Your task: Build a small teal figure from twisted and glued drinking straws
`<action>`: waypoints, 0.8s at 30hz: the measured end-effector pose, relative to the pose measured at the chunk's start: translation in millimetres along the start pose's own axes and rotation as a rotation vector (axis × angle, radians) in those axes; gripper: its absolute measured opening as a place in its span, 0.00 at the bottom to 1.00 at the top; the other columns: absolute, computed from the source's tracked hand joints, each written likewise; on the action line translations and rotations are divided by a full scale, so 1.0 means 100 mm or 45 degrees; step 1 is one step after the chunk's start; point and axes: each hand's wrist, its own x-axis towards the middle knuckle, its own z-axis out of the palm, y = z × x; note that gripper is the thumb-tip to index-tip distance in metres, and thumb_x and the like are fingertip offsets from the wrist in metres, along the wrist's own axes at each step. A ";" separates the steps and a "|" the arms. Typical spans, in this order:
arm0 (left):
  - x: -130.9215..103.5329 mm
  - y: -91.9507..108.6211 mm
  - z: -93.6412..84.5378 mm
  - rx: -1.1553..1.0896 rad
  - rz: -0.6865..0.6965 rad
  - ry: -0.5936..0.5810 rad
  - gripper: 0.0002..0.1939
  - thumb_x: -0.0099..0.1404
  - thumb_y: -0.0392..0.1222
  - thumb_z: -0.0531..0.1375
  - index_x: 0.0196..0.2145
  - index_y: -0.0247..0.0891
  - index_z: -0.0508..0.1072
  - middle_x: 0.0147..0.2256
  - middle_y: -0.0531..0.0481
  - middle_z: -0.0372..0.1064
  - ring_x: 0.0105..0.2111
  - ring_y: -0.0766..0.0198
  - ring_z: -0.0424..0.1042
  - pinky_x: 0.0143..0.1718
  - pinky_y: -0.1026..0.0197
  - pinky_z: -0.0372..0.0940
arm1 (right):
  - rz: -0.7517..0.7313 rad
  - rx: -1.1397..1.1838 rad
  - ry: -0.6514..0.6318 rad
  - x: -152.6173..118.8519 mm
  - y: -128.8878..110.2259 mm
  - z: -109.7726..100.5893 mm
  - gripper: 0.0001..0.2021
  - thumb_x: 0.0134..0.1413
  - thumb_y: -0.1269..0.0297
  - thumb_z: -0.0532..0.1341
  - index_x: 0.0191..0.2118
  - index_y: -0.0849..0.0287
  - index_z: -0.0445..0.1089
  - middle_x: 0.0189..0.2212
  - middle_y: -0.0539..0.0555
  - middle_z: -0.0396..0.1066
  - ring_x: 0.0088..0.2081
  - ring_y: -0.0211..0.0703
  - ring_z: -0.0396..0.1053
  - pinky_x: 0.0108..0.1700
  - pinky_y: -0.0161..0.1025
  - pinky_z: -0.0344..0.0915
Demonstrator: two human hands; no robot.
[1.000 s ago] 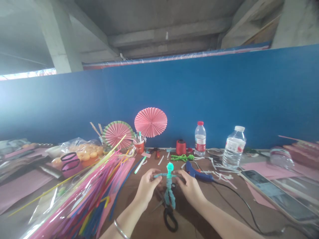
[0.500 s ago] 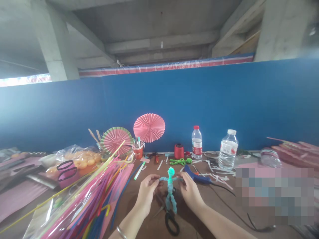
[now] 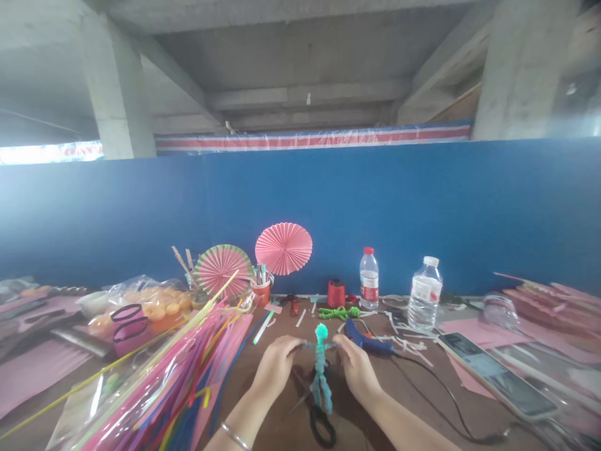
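Observation:
A small figure of twisted pipe cleaners, with a bright green head and blue-grey limbs, is held upright in the middle. My left hand pinches the end of its arm on the left. The opposite arm is pinched by my right hand. Below the figure lie scissors with black handles, partly hidden behind its legs. Just beyond my right hand rests a blue glue gun. A bright green twisted piece lies farther back.
Bundled coloured pipe cleaners cover the left side. Two water bottles, a red spool and a cup of pens stand at the back. A phone lies at right; a black cable crosses the table.
The figure has moved slightly down in view and its arms look foreshortened, with both hands still at them. The view has shifted a little, and the phone now shows where a blurred patch was.

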 end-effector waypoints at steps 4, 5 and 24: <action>-0.01 -0.02 0.02 0.043 0.053 -0.012 0.13 0.55 0.34 0.51 0.30 0.41 0.75 0.31 0.48 0.72 0.35 0.58 0.68 0.42 0.56 0.60 | 0.034 0.060 -0.004 0.02 0.03 0.02 0.13 0.54 0.59 0.49 0.27 0.59 0.66 0.19 0.48 0.64 0.23 0.39 0.62 0.28 0.34 0.58; -0.01 -0.02 0.03 0.042 0.055 -0.007 0.12 0.55 0.34 0.52 0.28 0.41 0.75 0.30 0.48 0.72 0.34 0.59 0.68 0.41 0.56 0.60 | 0.049 0.082 -0.006 0.02 0.04 0.03 0.13 0.54 0.59 0.49 0.25 0.59 0.65 0.18 0.48 0.62 0.22 0.38 0.60 0.26 0.33 0.57; -0.07 0.15 0.35 -0.647 -0.483 -0.392 0.17 0.54 0.49 0.58 0.35 0.31 0.73 0.32 0.42 0.73 0.34 0.56 0.71 0.34 0.59 0.64 | 0.450 0.803 0.076 0.08 -0.09 0.10 0.08 0.48 0.61 0.53 0.33 0.59 0.58 0.18 0.47 0.64 0.18 0.39 0.65 0.22 0.36 0.63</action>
